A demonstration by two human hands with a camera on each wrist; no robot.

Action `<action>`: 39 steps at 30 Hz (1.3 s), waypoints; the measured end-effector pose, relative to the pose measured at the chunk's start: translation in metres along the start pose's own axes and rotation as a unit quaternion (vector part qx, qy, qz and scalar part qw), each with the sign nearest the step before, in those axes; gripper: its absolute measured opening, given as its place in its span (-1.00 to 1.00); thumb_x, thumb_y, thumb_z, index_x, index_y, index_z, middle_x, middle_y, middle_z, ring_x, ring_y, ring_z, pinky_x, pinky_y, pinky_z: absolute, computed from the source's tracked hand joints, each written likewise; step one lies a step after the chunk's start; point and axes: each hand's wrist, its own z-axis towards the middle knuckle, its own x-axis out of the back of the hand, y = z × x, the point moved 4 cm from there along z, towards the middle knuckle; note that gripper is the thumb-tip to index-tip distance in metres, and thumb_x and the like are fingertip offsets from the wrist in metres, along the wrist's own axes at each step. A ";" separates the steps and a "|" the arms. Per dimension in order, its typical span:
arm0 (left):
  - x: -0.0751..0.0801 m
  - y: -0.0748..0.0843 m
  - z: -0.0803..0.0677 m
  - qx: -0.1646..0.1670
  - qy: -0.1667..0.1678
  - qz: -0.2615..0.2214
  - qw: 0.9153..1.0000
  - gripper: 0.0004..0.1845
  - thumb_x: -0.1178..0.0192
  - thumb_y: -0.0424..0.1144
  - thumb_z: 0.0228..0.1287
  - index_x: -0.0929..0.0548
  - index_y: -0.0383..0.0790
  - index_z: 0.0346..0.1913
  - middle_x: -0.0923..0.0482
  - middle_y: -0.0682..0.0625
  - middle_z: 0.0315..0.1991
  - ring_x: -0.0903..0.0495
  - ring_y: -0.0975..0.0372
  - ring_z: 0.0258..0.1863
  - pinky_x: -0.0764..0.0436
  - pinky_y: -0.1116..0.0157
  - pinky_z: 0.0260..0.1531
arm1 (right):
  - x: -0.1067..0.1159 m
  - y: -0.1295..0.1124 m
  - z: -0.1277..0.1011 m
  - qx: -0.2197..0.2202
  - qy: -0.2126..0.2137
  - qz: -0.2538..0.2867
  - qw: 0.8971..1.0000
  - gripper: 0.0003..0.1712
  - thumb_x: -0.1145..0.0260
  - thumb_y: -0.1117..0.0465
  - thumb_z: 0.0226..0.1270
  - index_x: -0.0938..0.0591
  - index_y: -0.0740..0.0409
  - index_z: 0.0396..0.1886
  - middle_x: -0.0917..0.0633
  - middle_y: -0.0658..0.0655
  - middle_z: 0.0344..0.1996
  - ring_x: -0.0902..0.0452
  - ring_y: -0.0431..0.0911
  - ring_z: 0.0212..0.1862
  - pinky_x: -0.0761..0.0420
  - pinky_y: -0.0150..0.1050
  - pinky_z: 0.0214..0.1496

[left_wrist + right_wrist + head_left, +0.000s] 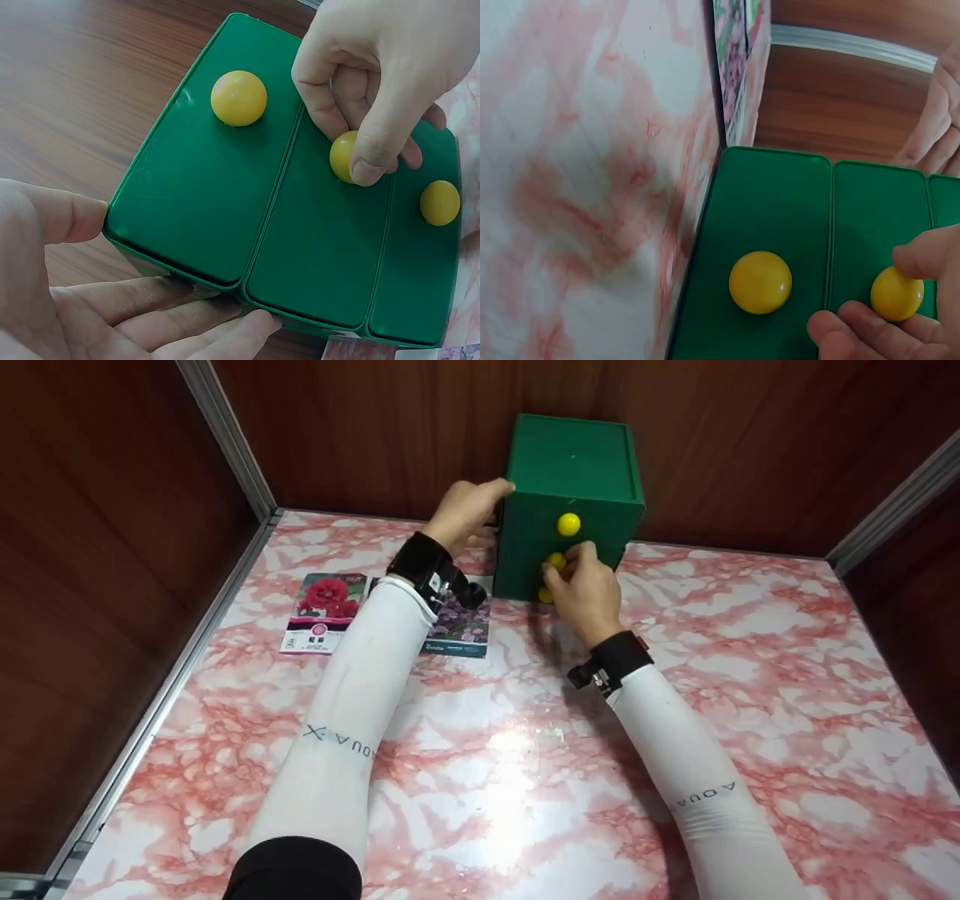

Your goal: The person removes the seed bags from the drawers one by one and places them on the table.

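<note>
Here, your left hand, spread, rests against the left side of the green plastic three-drawer cabinet, far back on the marbled red-and-white counter; your right hand, nearer the front, pinches its round yellow middle knob, which points toward you from a sideways-long drawer front.

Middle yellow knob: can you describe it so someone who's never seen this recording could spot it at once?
At the back of the pink-and-white table stands a green drawer unit. Its front carries three round yellow knobs, one above another. The middle knob is the only one of them pinched by the right hand.
</note>
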 end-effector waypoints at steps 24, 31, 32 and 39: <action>0.004 0.001 0.002 -0.003 0.006 0.011 1.000 -0.26 -0.30 0.08 0.58 -0.45 -0.23 0.63 -0.54 -0.22 0.48 -0.70 -0.04 0.27 -0.76 0.09 0.21 | 0.016 -0.009 -0.050 0.098 0.024 -0.006 0.995 -0.59 -0.54 0.02 0.56 -0.59 0.23 0.02 -0.83 0.23 -0.20 -0.76 0.10 -0.24 -0.75 0.02 -0.17; 0.000 0.003 0.003 -0.007 0.001 0.016 1.000 -0.31 -0.30 0.09 0.59 -0.50 -0.25 0.55 -0.54 -0.17 0.46 -0.66 0.02 0.31 -0.74 0.08 0.24 | 0.025 -0.010 -0.071 0.116 0.020 0.008 0.993 -0.60 -0.57 0.05 0.53 -0.61 0.22 -0.01 -0.85 0.21 -0.22 -0.77 0.04 -0.27 -0.79 0.01 -0.21; -0.001 0.003 0.003 -0.009 0.000 0.017 1.000 -0.32 -0.30 0.10 0.58 -0.51 -0.25 0.55 -0.55 -0.16 0.46 -0.66 0.03 0.31 -0.75 0.08 0.24 | 0.027 -0.010 -0.074 0.120 0.019 0.008 0.993 -0.61 -0.58 0.05 0.52 -0.61 0.22 -0.02 -0.85 0.21 -0.22 -0.77 0.04 -0.27 -0.80 0.00 -0.21; -0.003 0.002 0.002 -0.011 -0.001 0.011 1.000 -0.41 -0.29 0.08 0.60 -0.56 -0.24 0.43 -0.59 -0.14 0.38 -0.68 0.07 0.27 -0.76 0.09 0.20 | 0.033 -0.015 -0.094 0.151 0.016 0.005 0.988 -0.63 -0.61 0.10 0.49 -0.61 0.21 -0.08 -0.85 0.19 -0.27 -0.77 0.02 -0.31 -0.79 -0.02 -0.22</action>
